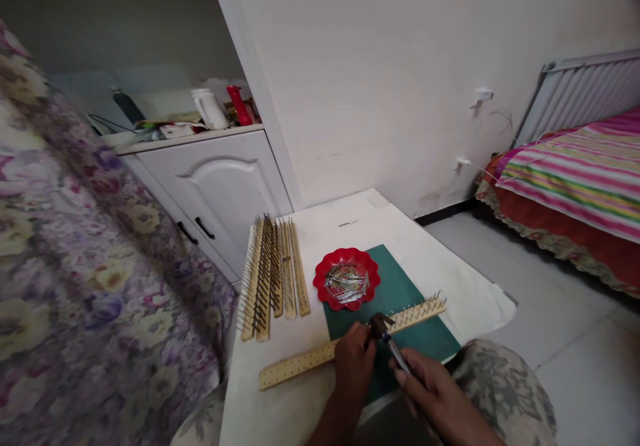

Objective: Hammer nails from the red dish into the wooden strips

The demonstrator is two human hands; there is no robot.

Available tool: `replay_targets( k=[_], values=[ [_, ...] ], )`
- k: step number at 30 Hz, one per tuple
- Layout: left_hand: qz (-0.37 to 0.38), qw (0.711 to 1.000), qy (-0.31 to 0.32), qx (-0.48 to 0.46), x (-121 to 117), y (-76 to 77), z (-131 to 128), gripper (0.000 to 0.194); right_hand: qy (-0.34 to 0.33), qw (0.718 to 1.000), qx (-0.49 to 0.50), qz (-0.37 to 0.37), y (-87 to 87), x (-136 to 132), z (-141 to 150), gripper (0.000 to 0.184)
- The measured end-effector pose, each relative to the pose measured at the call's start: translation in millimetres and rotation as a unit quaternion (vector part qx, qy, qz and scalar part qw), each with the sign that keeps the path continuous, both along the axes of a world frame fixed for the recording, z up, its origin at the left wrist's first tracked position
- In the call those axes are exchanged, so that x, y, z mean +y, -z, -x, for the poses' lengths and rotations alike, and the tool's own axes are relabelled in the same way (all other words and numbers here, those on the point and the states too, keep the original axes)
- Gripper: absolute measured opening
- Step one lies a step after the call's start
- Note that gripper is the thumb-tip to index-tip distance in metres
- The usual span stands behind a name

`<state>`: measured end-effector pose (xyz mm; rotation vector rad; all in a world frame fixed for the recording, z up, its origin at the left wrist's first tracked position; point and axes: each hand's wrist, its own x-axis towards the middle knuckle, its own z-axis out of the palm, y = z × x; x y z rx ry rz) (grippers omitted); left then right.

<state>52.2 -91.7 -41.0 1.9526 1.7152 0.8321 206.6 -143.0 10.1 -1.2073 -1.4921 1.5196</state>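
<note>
A long wooden strip (300, 363) with rows of holes lies across a green mat (400, 293); nails stand in its right half (417, 311). My left hand (354, 365) rests on the strip's middle, fingers pinched together by the hammer head, what they hold hidden. My right hand (433, 389) is wrapped round the handle of a small hammer (387, 336), whose head sits over the strip. A red dish (325, 276) with several loose nails stands just beyond on the mat.
Several finished nail-studded strips (273, 273) lie side by side at the left of the white table (450, 273). A floral sofa (75, 233) is at left, a white cabinet (220, 186) behind, a bed with striped cover (580, 173) at right.
</note>
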Motion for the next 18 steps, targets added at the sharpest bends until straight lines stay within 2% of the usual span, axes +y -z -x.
replay_targets(
  k=[6,13,15,18],
  values=[
    [-0.005,1.0,0.005,0.008,-1,4.0,1,0.017,-0.007,1.0,0.004,0.023,0.2,2,0,0.036],
    [0.008,1.0,0.011,-0.003,-4,-4.0,2,0.017,-0.014,0.999,0.014,0.04,-4.4,-9,-4,0.042],
    [0.009,1.0,0.015,-0.003,-7,-5.3,4,0.018,-0.024,0.998,0.031,0.055,-0.8,-15,-6,0.041],
    [0.006,1.0,0.009,0.012,-12,-6.1,10,0.019,-0.029,0.997,0.049,0.053,13.6,-20,-8,0.041]
  ],
)
